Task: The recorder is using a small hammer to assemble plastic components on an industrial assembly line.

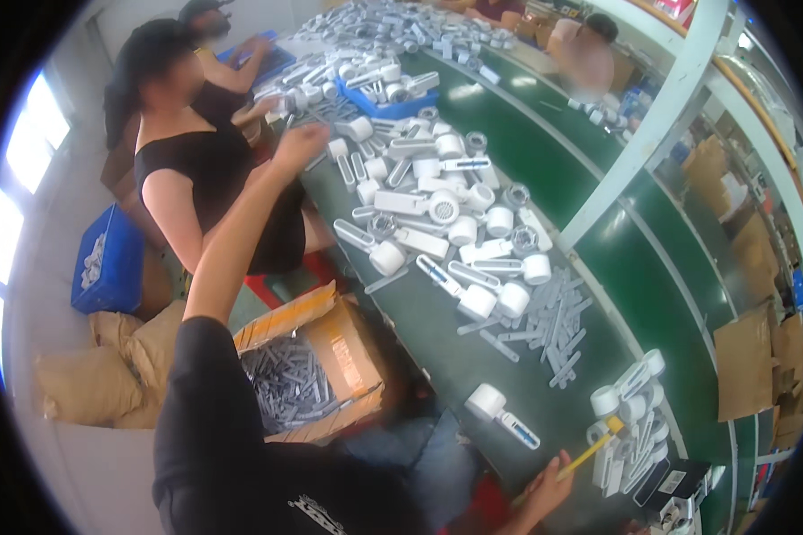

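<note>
My left hand (302, 149) is stretched far out over the table's left edge, beside the heap of white plastic housings (400, 203). Its fingers look curled in, and what they hold, if anything, is hidden. At the near end, my right hand (549, 488) grips a slim yellow-handled tool (589, 453) with a small yellow head, like a little mallet. The head is next to a stack of white housings (635, 406). One white housing (501, 415) with a round cup and a slotted handle lies alone on the green table. Flat grey strips (555, 325) are piled beyond it.
A cardboard box (352, 361) of grey strips stands below the table's left edge. Co-workers sit along both sides, the nearest person (201, 165) at left. A blue tray (388, 107) holds more parts. A pale post (638, 134) rises on the right beside the green conveyor (647, 267).
</note>
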